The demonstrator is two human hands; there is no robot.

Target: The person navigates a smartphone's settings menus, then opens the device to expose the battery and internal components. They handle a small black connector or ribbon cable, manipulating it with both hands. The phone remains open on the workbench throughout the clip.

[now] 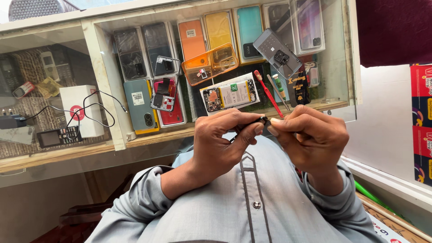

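Both hands, left [225, 139] and right [308, 135], pinch a tiny dark part [262, 119], seemingly light and fragile, best held by its edges.

The scene is lit evenly by soft daylight, brightest on the white wall [387, 117] at the right. Faint reflections are seen on the glass counter [108, 85], and soft shadow under it at lower left. Straight edges are bowed toward the frame's borders. Focus is sharp throughout; no motion blur is seen.
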